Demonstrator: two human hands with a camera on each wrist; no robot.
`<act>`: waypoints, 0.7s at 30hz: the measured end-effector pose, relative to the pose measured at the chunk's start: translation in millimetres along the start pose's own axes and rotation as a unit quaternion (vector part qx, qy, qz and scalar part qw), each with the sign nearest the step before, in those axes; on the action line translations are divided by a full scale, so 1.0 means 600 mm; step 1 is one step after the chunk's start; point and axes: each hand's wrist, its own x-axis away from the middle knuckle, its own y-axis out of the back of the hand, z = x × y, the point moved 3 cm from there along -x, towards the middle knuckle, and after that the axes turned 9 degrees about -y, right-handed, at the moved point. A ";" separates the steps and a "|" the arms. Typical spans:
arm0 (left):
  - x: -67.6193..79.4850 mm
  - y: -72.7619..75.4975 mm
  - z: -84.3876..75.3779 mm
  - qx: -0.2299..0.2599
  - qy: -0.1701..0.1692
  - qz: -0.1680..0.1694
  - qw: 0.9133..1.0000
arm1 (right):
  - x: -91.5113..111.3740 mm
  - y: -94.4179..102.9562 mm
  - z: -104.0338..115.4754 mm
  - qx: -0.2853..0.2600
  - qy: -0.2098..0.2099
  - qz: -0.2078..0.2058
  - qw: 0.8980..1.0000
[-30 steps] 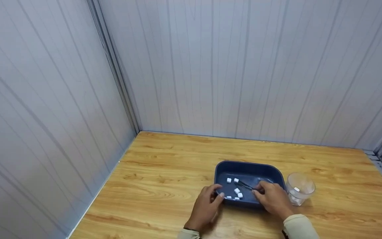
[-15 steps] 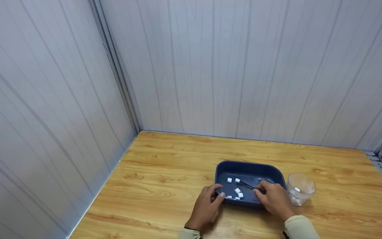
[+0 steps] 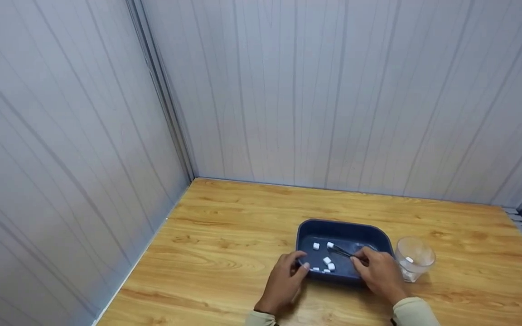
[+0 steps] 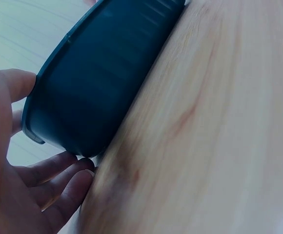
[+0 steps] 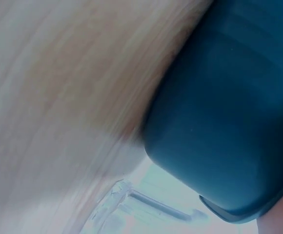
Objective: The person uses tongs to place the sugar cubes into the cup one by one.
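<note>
A dark blue rectangular tray sits on the wooden table with several small white cubes inside, mostly toward its left half. My left hand grips the tray's near left corner; the left wrist view shows the thumb at the rim and other fingers beneath the end wall. Over the tray, my right hand pinches dark tweezers, whose tips are at one white cube. The right wrist view shows mostly the tray's outer wall; the tweezers are out of sight there.
A clear cup with some white cubes in it stands right of the tray, close beside my right hand. The wooden table spreads to the left. Pale panel walls rise behind and on the left.
The tweezers and the cube at their tips have shifted slightly right within the tray. My left hand keeps its hold on the corner. The whole view has drifted a little.
</note>
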 end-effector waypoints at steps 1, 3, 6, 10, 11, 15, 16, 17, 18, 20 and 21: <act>0.000 0.000 0.000 0.001 -0.001 0.000 1.000 | 0.000 0.001 0.000 0.002 0.002 -0.005 1.000; 0.000 -0.001 0.000 -0.003 -0.003 -0.001 1.000 | 0.001 0.005 0.001 0.002 0.011 -0.013 1.000; 0.001 -0.001 0.001 -0.007 -0.010 -0.008 1.000 | 0.003 0.011 0.004 0.002 0.024 -0.024 0.999; 0.001 -0.001 0.002 -0.007 -0.014 -0.014 1.000 | 0.004 0.020 0.005 0.002 0.034 -0.033 0.999; 0.002 -0.001 0.002 -0.008 -0.014 -0.013 1.000 | 0.005 0.022 0.005 0.003 0.036 -0.035 0.999; 0.003 -0.002 0.003 -0.008 -0.007 -0.009 1.000 | 0.007 0.026 0.003 0.003 0.038 -0.042 0.998; 0.003 -0.002 0.003 -0.008 -0.005 -0.008 1.000 | 0.008 0.028 0.002 0.002 0.038 -0.043 0.998; 0.003 -0.003 0.003 -0.009 -0.004 -0.009 1.000 | 0.008 0.029 0.002 0.002 0.039 -0.043 0.998; 0.003 -0.003 0.003 -0.009 -0.003 -0.010 1.000 | 0.009 0.030 0.002 0.002 0.039 -0.044 0.998; 0.002 -0.003 0.003 -0.010 -0.003 -0.011 1.000 | 0.010 0.033 0.002 0.002 0.043 -0.046 0.998; 0.002 -0.003 0.002 -0.011 -0.004 -0.012 1.000 | 0.010 0.035 0.002 0.002 0.045 -0.049 0.998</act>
